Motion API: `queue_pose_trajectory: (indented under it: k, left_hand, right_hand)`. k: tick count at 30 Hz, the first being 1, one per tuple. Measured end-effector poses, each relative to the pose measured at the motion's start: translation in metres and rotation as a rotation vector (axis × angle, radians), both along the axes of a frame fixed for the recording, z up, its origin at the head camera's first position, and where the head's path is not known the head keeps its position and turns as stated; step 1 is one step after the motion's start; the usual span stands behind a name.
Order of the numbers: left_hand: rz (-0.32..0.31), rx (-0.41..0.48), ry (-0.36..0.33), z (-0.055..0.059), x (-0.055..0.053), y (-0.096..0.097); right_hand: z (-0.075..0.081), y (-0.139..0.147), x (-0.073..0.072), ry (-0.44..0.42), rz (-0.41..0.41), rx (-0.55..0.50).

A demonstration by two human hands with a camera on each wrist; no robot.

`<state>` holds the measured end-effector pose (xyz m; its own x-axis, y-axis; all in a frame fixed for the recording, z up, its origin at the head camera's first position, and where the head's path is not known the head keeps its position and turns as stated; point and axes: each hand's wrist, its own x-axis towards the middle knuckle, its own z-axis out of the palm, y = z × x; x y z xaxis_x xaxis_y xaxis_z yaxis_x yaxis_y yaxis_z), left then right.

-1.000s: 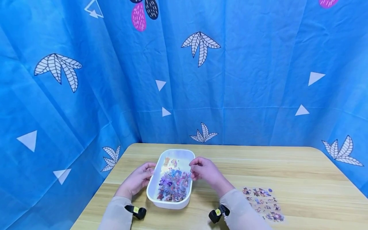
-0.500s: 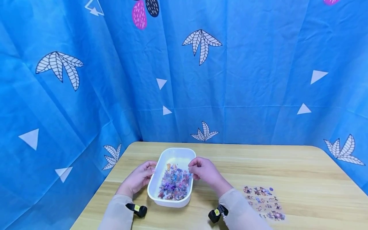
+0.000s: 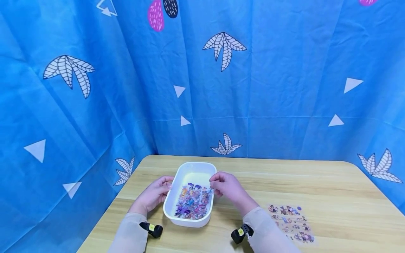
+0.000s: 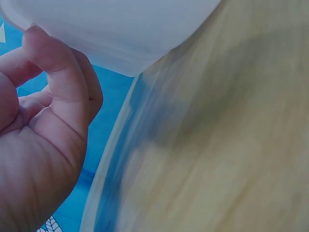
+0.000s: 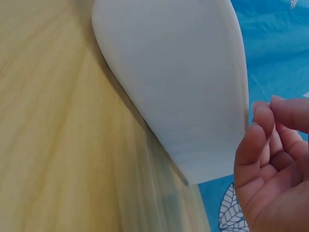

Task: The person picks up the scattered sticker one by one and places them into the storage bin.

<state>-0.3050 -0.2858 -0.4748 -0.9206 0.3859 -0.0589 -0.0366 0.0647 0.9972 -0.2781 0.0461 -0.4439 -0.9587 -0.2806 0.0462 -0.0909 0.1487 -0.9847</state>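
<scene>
A white rectangular plastic tub with rounded corners stands at the middle of the near table. Small colourful cartoon stickers lie overlapping in its near half. At the tub's left rim, my left hand holds on with curled fingers; the left wrist view shows a fingertip against the tub's wall. On the opposite side, my right hand pinches at the right rim, thumb and finger close together. Anything thin between those fingertips is too small to tell. Whether the tub's bottom is fully on the table cannot be made out.
A clear sticker sheet with cartoon figures lies flat to the right of the right sleeve. The wooden table has rounded far corners. A blue patterned curtain hangs behind it and along the left.
Inside the tub the stickers have shifted toward its near end, and purple ones now show along their far edge. The hands stay at the same places on the rim; the view has moved slightly.
</scene>
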Motion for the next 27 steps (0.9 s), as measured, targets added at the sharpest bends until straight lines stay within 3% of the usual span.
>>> queue_pose_trajectory:
  k: [19,27]
  left_hand:
    - [-0.004,0.005,-0.005,0.000,0.000,0.000]
    - [-0.009,-0.001,-0.002,0.000,-0.001,0.000]
  right_hand:
    - [0.008,0.030,-0.003,-0.004,-0.057,0.040]
    - [0.016,0.058,-0.004,-0.007,-0.079,0.035]
